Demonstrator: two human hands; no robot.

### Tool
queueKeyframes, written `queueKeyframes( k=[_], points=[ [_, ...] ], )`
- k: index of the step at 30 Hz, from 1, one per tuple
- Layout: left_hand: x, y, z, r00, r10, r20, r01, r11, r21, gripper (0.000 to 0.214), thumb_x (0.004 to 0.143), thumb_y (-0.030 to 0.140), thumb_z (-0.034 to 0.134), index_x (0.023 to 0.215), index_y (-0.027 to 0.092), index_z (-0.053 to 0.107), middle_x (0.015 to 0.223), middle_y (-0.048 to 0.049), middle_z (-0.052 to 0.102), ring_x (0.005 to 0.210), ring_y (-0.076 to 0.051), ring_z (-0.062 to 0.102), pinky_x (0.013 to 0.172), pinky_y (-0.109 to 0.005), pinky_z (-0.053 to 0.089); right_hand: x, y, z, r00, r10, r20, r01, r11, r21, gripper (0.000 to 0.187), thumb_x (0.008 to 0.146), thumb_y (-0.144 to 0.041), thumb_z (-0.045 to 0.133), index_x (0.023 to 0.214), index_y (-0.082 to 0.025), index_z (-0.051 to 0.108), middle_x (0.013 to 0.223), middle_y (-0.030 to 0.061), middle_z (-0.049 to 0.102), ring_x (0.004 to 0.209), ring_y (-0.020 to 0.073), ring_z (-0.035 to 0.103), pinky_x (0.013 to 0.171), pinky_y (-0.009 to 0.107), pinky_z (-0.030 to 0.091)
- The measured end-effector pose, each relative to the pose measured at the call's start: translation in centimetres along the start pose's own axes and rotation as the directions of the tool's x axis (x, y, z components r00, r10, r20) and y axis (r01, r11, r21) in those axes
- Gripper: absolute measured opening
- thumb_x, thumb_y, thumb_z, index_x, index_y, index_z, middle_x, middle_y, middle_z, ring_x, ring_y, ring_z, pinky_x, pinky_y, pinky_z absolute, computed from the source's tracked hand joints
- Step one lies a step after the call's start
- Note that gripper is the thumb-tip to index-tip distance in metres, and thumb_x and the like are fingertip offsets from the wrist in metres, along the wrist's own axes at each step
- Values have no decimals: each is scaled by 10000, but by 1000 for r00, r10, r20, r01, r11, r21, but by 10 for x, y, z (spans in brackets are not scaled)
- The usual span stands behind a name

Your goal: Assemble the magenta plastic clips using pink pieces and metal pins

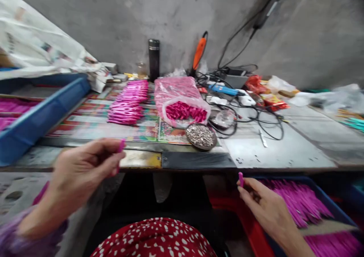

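Above the table's front edge, my left hand (82, 173) is closed, thumb and fingers pinching a magenta plastic piece (122, 145). Most of that piece is hidden by the fingers; more magenta shows behind the wrist. Lower right, my right hand (264, 204) is closed on another small magenta piece (241, 179), whose tip sticks up from the fingertips. Beside this hand lie rows of slim magenta pieces (301, 200) in a dark blue tray (341, 211). Beyond both hands, a round dish (202, 148) holds many small metal parts (200, 135).
A stack of pink slim pieces (127, 103) lies on newspaper near an open plastic bag (178, 88) of similar pieces. A blue tray (45, 116) stands left. Behind are a black flask (154, 60), an orange-handled tool (199, 53), a blue tool (223, 90) and tangled cables (258, 116).
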State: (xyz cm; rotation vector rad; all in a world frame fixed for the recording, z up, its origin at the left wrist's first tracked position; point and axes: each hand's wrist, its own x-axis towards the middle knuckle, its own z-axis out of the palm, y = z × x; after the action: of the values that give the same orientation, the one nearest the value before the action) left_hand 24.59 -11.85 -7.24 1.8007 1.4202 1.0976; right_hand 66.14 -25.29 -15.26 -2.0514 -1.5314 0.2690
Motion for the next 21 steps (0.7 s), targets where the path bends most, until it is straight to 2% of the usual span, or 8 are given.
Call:
queueKeyframes(
  k=[3, 6, 9, 12, 14, 16, 21],
  points=[
    [-3, 13, 29, 991, 25, 132, 10, 965, -261, 186, 845, 399, 708, 896, 221, 717, 558, 37, 621, 433, -92, 535, 427, -178, 424, 10, -45, 16, 985, -161, 59, 144, 965, 221, 301, 889, -497, 568, 790, -237, 683, 660, 4, 648, 562, 174, 608, 518, 238, 488],
    [-8, 23, 52, 967, -12, 253, 118, 905, -410, 200, 865, 381, 679, 879, 186, 718, 617, 8, 645, 433, -78, 512, 428, -180, 410, 17, -87, 29, 951, -280, 133, 211, 899, 384, 305, 935, -475, 586, 750, -242, 655, 636, -12, 608, 558, 157, 592, 532, 212, 500],
    [-15, 28, 62, 956, -37, 292, 184, 851, -492, 186, 845, 351, 711, 844, 166, 724, 675, -14, 672, 513, -79, 546, 493, -171, 439, 19, -118, 39, 918, -365, 157, 251, 839, 483, 267, 946, -422, 605, 762, -240, 671, 654, -14, 612, 564, 141, 594, 543, 192, 509],
    [-21, 27, 67, 934, -68, 350, 264, 790, -554, 176, 824, 329, 748, 827, 154, 727, 687, -23, 685, 599, -82, 580, 562, -154, 450, 17, -138, 49, 920, -351, 175, 191, 791, 582, 162, 924, -394, 661, 945, -253, 739, 790, 3, 684, 588, 136, 621, 541, 189, 536],
    [-25, 24, 69, 902, -97, 422, 356, 720, -596, 214, 817, 354, 762, 821, 144, 722, 688, -24, 679, 582, -75, 562, 542, -151, 436, 14, -148, 56, 922, -323, 213, 110, 748, 655, 251, 911, -392, 692, 1130, -275, 728, 897, 19, 710, 654, 154, 663, 548, 200, 562],
    [-28, 21, 72, 872, -126, 473, 433, 650, -625, 272, 792, 394, 788, 809, 132, 715, 672, -18, 656, 545, -68, 536, 517, -158, 429, 11, -156, 62, 914, -314, 259, 41, 705, 708, 352, 912, -388, 701, 1251, -294, 684, 910, 20, 713, 688, 169, 686, 543, 207, 576],
    [-31, 20, 77, 833, -178, 524, 528, 543, -653, 391, 714, 464, 839, 790, 103, 707, 658, -21, 631, 521, -73, 525, 517, -184, 454, 8, -169, 71, 900, -317, 300, -13, 668, 744, 397, 930, -398, 687, 1311, -299, 642, 947, 29, 743, 655, 165, 696, 558, 222, 610]
  ],
)
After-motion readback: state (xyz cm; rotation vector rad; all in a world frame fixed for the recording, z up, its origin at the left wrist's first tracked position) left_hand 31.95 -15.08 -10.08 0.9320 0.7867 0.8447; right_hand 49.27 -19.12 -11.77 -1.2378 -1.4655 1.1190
